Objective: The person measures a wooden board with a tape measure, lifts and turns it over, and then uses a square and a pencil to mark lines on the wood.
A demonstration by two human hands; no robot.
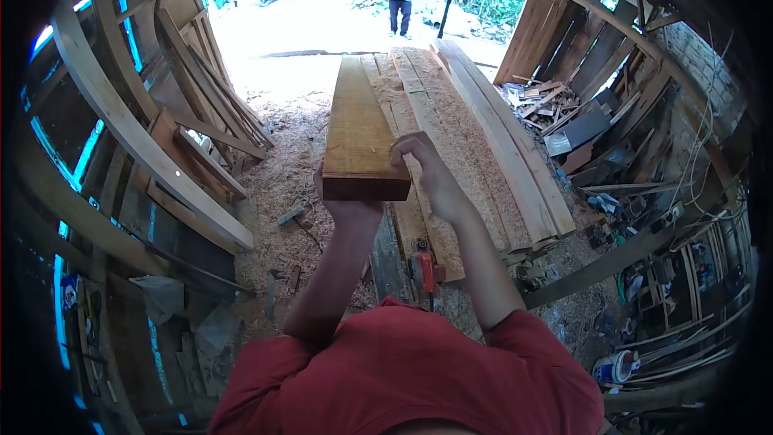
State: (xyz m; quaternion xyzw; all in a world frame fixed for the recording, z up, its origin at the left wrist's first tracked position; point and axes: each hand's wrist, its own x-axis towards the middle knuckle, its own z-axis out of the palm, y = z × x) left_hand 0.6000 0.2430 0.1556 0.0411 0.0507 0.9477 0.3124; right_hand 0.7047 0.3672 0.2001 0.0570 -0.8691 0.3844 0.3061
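Red shirt (pixel 411 370) foremost; ahead, the left hand (pixel 349 207) cups the underside and the right hand (pixel 419 155) clasps the right edge of a thick plank (pixel 358 129) at its near end. Should either grip slip, that end could drop toward the power tool (pixel 425 268) nearby.

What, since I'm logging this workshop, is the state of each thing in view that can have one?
Wooden plank: near end held up in both hands.
Left hand: closed around the plank from below.
Right hand: gripping its right edge.
Red power tool: set down; on or off unclear.
Boards: lying lengthwise, partly covered in shavings.
Curved timber: standing aslant.
Scrap wood: heaped loosely.
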